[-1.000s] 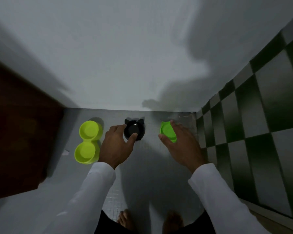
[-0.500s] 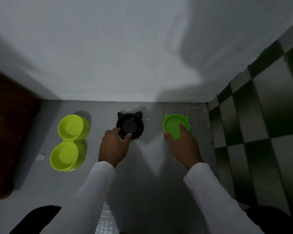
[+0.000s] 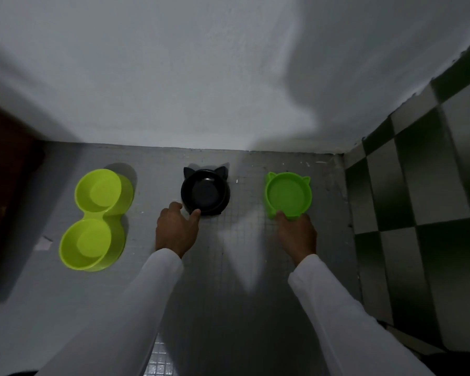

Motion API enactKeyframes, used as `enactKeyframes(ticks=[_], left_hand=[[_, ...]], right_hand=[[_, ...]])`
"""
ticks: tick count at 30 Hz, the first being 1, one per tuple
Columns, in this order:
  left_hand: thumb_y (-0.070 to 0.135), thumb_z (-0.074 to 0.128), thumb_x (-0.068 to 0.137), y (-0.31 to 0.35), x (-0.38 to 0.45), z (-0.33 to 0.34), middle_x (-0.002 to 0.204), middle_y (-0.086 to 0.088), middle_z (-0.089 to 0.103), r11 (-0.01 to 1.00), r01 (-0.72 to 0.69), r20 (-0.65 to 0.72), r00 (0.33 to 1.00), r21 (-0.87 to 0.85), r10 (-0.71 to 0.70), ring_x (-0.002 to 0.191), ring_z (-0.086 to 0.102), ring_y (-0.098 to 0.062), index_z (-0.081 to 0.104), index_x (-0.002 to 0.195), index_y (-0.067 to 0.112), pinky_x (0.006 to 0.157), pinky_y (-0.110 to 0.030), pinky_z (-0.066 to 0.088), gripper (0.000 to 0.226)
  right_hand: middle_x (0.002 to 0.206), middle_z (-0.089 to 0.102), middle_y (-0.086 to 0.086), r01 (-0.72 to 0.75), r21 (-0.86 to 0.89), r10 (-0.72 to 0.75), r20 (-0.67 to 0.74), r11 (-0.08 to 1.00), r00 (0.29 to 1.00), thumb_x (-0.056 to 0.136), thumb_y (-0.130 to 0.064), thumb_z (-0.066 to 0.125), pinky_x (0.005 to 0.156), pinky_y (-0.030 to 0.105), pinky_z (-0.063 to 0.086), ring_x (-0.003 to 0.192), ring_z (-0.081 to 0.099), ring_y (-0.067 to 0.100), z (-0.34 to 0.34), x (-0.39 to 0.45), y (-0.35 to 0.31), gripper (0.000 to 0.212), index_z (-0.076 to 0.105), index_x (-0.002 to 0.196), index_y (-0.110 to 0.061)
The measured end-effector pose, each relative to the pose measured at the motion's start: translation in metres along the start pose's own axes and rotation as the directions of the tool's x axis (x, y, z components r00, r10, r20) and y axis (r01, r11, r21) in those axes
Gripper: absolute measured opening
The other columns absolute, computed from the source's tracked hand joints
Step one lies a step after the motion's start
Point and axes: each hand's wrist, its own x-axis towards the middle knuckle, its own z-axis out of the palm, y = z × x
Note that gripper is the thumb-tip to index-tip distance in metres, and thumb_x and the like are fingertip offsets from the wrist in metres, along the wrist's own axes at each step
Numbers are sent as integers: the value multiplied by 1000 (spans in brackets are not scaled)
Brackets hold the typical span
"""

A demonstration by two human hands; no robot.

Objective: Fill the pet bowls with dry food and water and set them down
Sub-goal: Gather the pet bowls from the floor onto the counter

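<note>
We note a grey tiled floor [image 3: 239, 267] meeting a white wall [image 3: 201, 77]; checkered tiling [image 3: 423, 213] on the right. Left hand [image 3: 175, 230] grips the black bowl [image 3: 205, 192]; right hand [image 3: 297, 233] grips the green bowl [image 3: 288, 195]; double bowl [image 3: 97, 218] stands left.

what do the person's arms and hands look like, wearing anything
Both arms are covered in long, plain white sleeves that end at the wrists. The left hand and right hand are bare: no gloves, and no rings, watch or markings can be made out in the dim light.
</note>
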Motion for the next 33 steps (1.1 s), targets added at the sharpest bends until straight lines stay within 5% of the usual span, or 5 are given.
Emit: enactKeyframes(ticks=[6, 10, 14, 21, 33], left_hand=[[56, 67, 92, -10, 22, 19, 104, -11, 71, 943, 228, 6, 972, -243, -233, 103, 68, -35, 65, 109, 6, 89, -38, 54, 52], [67, 70, 81, -22, 36, 32, 75, -15, 74, 858, 340, 41, 935, -384, -352, 68, 74, -33, 64, 91, 6, 80, -51, 63, 62], [82, 69, 60, -37, 52, 47, 74, -14, 74, 838, 347, 65, 933, -421, -354, 70, 75, -34, 64, 90, 8, 81, -53, 63, 80], [83, 64, 61, -31, 65, 46, 80, -16, 74, 876, 352, 90, 935, -329, -343, 70, 75, -35, 65, 88, 7, 79, -50, 64, 81], [59, 63, 88, -12, 69, 45, 80, -15, 74, 936, 329, 62, 944, -126, -324, 75, 70, -34, 71, 79, 9, 67, -32, 53, 51]], right_hand=[[111, 69, 15, -171, 279, 183, -18, 945, 983, 56, -73, 64, 84, 52, 59, 99, 68, 40, 30, 61, 35, 83, 59, 113, -13], [106, 66, 18, -193, 353, 218, -32, 915, 975, 47, -72, 64, 80, 58, 59, 96, 67, 42, 55, 112, 72, 82, 54, 106, -16], [105, 65, 19, -205, 383, 246, -61, 901, 967, 43, -71, 64, 77, 59, 60, 94, 67, 42, 65, 139, 84, 88, 53, 110, -16], [116, 53, 17, -215, 461, 287, -91, 861, 954, 88, -25, 73, 58, 60, 60, 91, 67, 43, 33, 89, 26, 49, 46, 124, -6], [136, 47, 20, -204, 428, 283, -129, 881, 951, 93, -13, 63, 47, 46, 59, 93, 67, 46, 27, 91, 23, 48, 43, 137, -11]])
